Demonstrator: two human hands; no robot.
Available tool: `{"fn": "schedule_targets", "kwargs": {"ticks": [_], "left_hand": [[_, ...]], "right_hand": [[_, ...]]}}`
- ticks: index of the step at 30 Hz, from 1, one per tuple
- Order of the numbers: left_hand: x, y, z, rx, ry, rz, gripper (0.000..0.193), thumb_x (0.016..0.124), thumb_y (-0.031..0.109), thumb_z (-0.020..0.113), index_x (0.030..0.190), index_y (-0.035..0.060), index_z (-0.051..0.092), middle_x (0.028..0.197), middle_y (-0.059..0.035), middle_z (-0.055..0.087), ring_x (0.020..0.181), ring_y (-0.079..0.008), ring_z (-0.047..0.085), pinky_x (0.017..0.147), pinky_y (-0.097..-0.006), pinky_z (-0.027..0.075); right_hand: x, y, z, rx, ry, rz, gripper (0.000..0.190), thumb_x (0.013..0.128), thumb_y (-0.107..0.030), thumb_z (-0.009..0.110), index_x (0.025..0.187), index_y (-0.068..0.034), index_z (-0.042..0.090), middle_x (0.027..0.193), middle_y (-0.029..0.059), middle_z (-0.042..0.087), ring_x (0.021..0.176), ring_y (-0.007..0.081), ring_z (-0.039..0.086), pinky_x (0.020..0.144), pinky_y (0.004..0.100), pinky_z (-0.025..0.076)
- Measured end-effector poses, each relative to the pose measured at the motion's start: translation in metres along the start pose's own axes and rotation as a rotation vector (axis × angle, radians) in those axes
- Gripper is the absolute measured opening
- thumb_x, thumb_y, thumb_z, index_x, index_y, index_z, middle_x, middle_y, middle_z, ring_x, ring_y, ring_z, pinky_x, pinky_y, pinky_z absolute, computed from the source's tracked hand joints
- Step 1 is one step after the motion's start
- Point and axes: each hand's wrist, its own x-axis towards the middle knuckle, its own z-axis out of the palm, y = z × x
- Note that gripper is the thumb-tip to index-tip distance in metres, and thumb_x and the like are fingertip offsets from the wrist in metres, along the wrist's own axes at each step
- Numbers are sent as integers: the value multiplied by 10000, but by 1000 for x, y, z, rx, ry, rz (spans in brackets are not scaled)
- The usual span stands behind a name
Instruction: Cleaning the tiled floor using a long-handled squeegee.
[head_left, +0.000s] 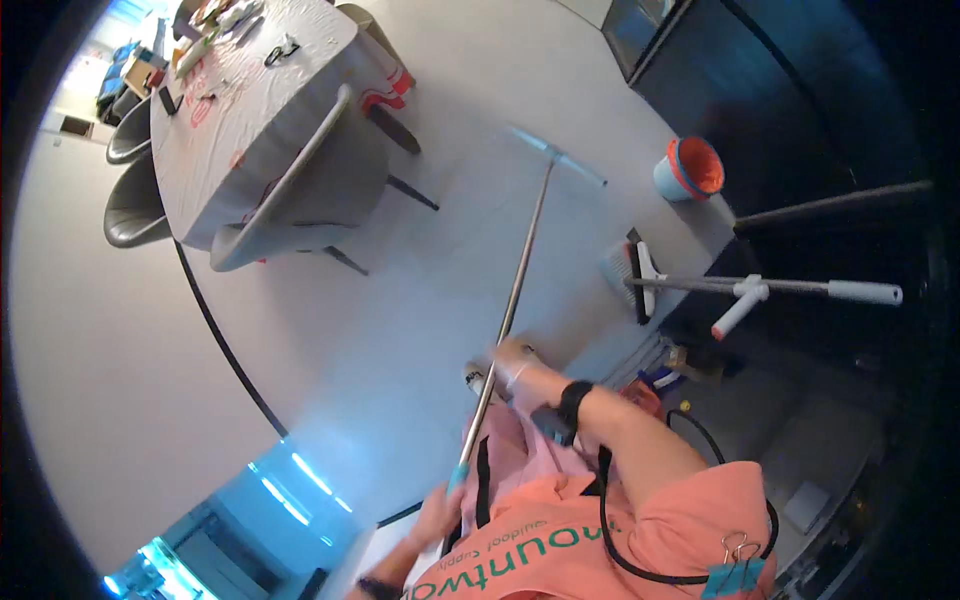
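Both my hands hold a long metal pole (524, 259) that runs out across the floor. At its far end is a narrow light-blue crosswise head (576, 166), lying on the floor; whether it is a mop or a squeegee I cannot tell. My right hand (517, 361) wraps the pole partway down, blurred, with a black band on the wrist. Close to my body, my left hand (439, 511) grips the upper end by a teal grip section (458, 474). My shoe (474, 375) shows beside the pole.
At upper left, a table (285, 97) under a plastic cover carries small items, with grey chairs (322, 180) around it. To the right stand a blue bucket with an orange liner (701, 166), a long-handled broom (619, 270) and a dustpan or squeegee (646, 283) near dark cabinets (810, 97).
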Motion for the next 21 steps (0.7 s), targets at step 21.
{"fn": "schedule_targets", "kwargs": {"ticks": [21], "left_hand": [[196,104,-1,-1288,-159,-449,302,815,400,430,695,124,410,507,55,317,372,-46,287,331,-214,207]], "right_hand": [[256,-21,-143,-1489,105,-585,266,715,-333,592,844,-104,632,821,50,593,745,214,587,613,360,441]]}}
